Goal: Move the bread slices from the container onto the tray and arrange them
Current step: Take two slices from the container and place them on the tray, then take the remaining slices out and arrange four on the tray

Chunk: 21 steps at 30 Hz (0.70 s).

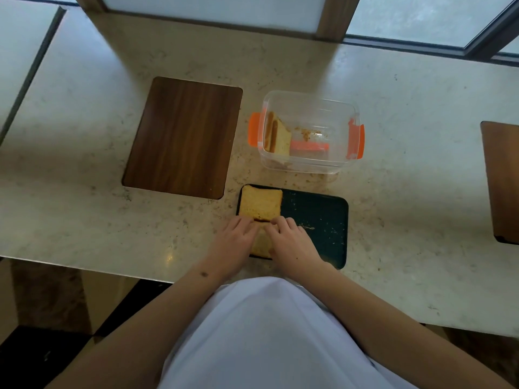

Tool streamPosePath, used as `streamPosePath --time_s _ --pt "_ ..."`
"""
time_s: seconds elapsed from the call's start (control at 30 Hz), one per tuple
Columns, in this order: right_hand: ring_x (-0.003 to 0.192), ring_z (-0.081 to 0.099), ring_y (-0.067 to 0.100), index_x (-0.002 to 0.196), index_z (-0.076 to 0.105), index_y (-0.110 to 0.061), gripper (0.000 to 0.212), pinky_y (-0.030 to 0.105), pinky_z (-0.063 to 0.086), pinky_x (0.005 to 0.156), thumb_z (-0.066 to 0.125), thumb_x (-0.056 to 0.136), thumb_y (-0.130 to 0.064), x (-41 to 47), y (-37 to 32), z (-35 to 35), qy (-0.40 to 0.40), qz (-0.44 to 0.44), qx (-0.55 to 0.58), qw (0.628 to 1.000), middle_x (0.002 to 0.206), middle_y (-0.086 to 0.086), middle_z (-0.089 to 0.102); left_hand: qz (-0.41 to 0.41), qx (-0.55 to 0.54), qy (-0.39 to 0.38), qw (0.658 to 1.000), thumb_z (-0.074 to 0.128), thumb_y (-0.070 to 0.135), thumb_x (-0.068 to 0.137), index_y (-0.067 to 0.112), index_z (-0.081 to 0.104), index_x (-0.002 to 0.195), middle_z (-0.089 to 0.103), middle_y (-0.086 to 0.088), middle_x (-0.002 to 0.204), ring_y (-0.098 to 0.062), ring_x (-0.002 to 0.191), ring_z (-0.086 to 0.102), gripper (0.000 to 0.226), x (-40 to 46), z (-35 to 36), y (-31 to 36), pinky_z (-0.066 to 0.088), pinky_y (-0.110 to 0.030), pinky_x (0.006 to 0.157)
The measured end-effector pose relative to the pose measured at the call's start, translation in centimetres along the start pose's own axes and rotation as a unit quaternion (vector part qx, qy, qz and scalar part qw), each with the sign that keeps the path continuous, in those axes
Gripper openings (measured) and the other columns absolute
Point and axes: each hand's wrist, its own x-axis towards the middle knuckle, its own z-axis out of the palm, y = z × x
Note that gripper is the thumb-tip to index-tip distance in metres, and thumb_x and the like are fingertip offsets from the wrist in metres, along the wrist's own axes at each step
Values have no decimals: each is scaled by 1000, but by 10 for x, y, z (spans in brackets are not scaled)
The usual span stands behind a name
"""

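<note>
A dark green tray lies near the counter's front edge. One bread slice rests flat in its far left corner. A second bread slice lies in the near left corner, mostly covered by my hands. My left hand presses on its left side and my right hand on its right side, fingertips at its far edge. Behind the tray stands a clear plastic container with orange clips. Two or so bread slices stand upright against its left wall.
A wooden board lies on the counter left of the container. Another wooden board shows at the right edge. Crumbs dot the tray's right half. The counter's front edge runs just below my wrists. Windows stand at the back.
</note>
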Motion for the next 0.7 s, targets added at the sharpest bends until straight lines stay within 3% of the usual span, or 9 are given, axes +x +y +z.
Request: streamPosePath --time_s 0.3,0.4,0.53,0.57,0.63,0.7 --pt "119 43 27 136 48 -18 61 40 49 94 75 80 -21 5 2 2 -54 -13 -17 998 139 7 46 22 20 -57 998 68 8 82 8 60 125 61 -13 125 -27 115 53 44 3 4 -4 47 -38 97" --pt "116 44 25 135 50 -20 56 39 50 92 71 83 -22 11 6 -5 -84 -14 1 996 135 6 48 9 44 -137 990 58 16 91 14 52 133 53 -8 134 -24 121 45 43 14 -5 0 44 -34 100" --pt "111 60 22 131 56 -21 42 33 52 87 64 91 -28 44 19 -64 -190 55 206 958 121 1 62 -79 -46 -338 937 53 33 95 17 56 130 60 -7 123 -22 106 57 38 64 -59 7 51 -36 86" --pt "108 62 21 131 57 -19 39 29 52 83 63 93 -29 58 24 -85 -202 71 241 947 115 -2 64 -104 -73 -337 933 51 38 96 17 60 122 66 -5 110 -20 95 62 35 81 -75 8 53 -34 77" --pt "96 67 24 122 62 -17 26 29 56 71 58 98 -27 85 40 -126 -188 103 291 933 102 -2 68 -162 -108 -240 951 45 41 97 15 65 97 64 -1 80 -15 71 62 33 115 -107 9 53 -31 62" --pt "79 69 20 106 67 -15 19 30 54 60 57 98 -29 108 54 -161 -103 172 346 916 92 2 72 -207 -96 -126 966 45 33 98 11 61 86 57 0 71 -15 65 58 30 140 -126 11 50 -32 58"
